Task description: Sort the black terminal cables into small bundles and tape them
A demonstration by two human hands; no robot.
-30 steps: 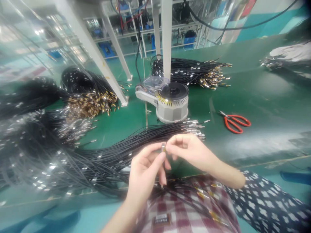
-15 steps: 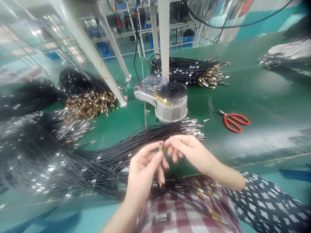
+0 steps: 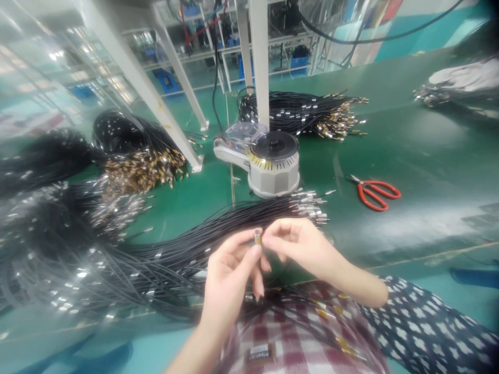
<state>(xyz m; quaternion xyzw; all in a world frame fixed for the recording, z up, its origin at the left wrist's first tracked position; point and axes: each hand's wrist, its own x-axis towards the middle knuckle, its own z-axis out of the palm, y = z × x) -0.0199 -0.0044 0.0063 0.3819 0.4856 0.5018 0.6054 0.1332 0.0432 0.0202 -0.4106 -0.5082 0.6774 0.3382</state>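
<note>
Between the thumb and forefinger of my left hand (image 3: 228,270) sits a small silver cable connector (image 3: 257,235) with a bit of yellow tape on it. My right hand (image 3: 300,241) is pinched closed just right of the connector, its fingertips almost at it. Whatever lies between those fingertips is too small to make out. Behind both hands runs a bundle of black cables (image 3: 183,236) with silver ends. More cables with yellow-taped ends (image 3: 323,312) lie across the checked apron (image 3: 296,348) on my lap.
Beyond the bundle stands a round tape dispenser (image 3: 274,174) with yellow tape strips. Red-handled cutters (image 3: 376,195) lie to the right on the green table (image 3: 413,156). Further cable bundles (image 3: 300,114) rest at the back and left, near white metal posts (image 3: 262,67).
My right hand has drawn its fingers together into a tighter pinch beside the connector. My left hand keeps its hold with hardly any movement.
</note>
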